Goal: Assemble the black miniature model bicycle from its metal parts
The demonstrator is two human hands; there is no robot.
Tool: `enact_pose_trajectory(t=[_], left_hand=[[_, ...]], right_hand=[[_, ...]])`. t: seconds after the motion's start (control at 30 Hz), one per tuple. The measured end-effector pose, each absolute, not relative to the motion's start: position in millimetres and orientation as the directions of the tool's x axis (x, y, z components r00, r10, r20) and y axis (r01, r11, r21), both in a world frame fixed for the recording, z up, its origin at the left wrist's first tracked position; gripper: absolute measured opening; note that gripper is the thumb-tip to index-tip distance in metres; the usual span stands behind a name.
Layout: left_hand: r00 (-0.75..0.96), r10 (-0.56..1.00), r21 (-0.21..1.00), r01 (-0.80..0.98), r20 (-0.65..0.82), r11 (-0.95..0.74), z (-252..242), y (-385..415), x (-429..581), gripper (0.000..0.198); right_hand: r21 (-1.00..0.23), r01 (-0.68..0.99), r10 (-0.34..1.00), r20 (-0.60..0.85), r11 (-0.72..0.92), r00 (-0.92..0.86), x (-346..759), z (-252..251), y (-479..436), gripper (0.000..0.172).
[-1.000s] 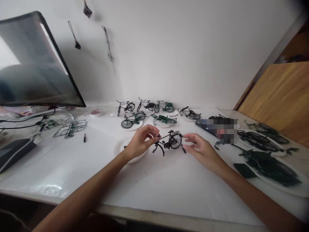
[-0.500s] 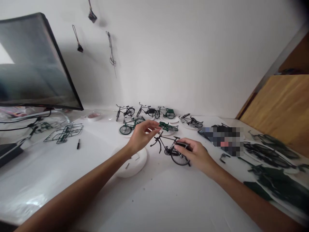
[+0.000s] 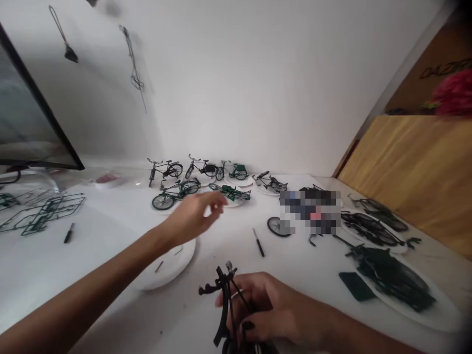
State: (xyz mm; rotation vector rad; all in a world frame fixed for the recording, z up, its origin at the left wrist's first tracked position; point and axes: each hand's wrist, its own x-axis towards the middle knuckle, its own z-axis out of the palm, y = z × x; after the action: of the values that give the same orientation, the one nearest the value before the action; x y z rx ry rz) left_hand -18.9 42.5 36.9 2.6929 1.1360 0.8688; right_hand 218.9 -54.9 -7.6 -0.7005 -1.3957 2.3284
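My right hand (image 3: pixel 273 309) grips a black model bicycle (image 3: pixel 223 309) near the bottom edge, its fork end pointing up and its lower part cut off by the frame. No front wheel shows on that fork. My left hand (image 3: pixel 199 211) is raised over the table, thumb and fingertips close together; whether something small is between them cannot be made out. Below the left forearm lies a white plate (image 3: pixel 173 265) with small metal pieces on it. A loose wheel (image 3: pixel 279 226) and a screwdriver (image 3: pixel 259 243) lie beyond my right hand.
Several model bicycles stand at the back, including a black one (image 3: pixel 165 169) and a green one (image 3: pixel 176 194). Green part frames (image 3: pixel 44 211) and a dark tool (image 3: pixel 69 233) lie left. Right are a green bicycle (image 3: pixel 394 275) on a plate and a blurred-out patch (image 3: pixel 309 212).
My right hand has brought the black bicycle nearer and turned it fork-up. The loose wheel and screwdriver now show. The view has shifted right, and my left hand remains raised.
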Motion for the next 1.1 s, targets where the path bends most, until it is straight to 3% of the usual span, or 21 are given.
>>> enact_pose_trajectory(t=[0.03,0.07,0.13,0.27,0.4,0.47,0.57,0.67,0.77,0.83,0.97,1.1], left_hand=[[0.694,0.607,0.146,0.604,0.387,-0.784,39.9,43.8,2.5,0.022],[0.769,0.549,0.092,0.552,0.326,-0.828,42.2,46.4,23.9,0.019],[0.853,0.468,0.04,0.473,0.23,-0.88,43.4,54.7,64.6,0.02],[0.914,0.398,-0.022,0.401,0.081,-0.916,32.4,76.0,126.8,0.04],[0.916,0.401,-0.063,0.4,-0.01,-0.914,19.0,86.4,156.5,0.037],[0.909,0.417,-0.087,0.414,-0.018,-0.906,15.9,86.9,159.7,0.033],[0.904,0.427,-0.112,0.425,0.004,-0.898,13.8,86.1,156.1,0.029],[0.915,0.398,-0.133,0.403,0.061,-0.906,11.4,84.4,154.9,0.037],[0.942,0.316,-0.17,0.332,0.114,-0.928,9.0,80.2,165.4,0.057],[0.963,0.24,-0.199,0.261,0.124,-0.944,8.0,76.8,177.3,0.06],[0.983,0.13,-0.241,0.159,0.13,-0.957,5.2,74.7,195.8,0.03],[0.976,0.116,-0.235,0.159,0.187,-0.959,3.8,75.4,188.2,0.022]], right_hand=[[-0.894,-0.032,0.499,-0.219,-0.447,-0.838,219.7,-9.5,-54.3,0.052],[-0.9,-0.019,0.47,-0.21,-0.436,-0.857,221.6,-11.3,-53.0,0.051],[-0.903,0.03,0.393,-0.216,-0.428,-0.894,228.5,-14.4,-49.4,0.05],[-0.899,0.071,0.286,-0.211,-0.433,-0.935,246.6,-15.1,-42.6,0.048],[-0.884,0.056,0.175,-0.153,-0.464,-0.973,255.9,-7.8,-41.6,0.057],[-0.878,0.089,0.168,-0.188,-0.469,-0.968,255.7,-4.0,-42.8,0.055],[-0.9,0.144,0.285,-0.276,-0.411,-0.918,252.3,-2.0,-44.3,0.041],[-0.911,0.156,0.368,-0.305,-0.382,-0.879,249.5,-3.0,-43.4,0.03],[-0.906,0.169,0.307,-0.3,-0.387,-0.903,250.3,-3.9,-40.9,0.024],[-0.902,0.174,0.281,-0.299,-0.394,-0.912,251.9,-4.2,-39.2,0.021],[-0.887,0.18,0.249,-0.306,-0.425,-0.919,254.7,-3.6,-37.6,0.022],[-0.857,0.2,0.19,-0.321,-0.475,-0.928,255.9,0.3,-39.4,0.024]])
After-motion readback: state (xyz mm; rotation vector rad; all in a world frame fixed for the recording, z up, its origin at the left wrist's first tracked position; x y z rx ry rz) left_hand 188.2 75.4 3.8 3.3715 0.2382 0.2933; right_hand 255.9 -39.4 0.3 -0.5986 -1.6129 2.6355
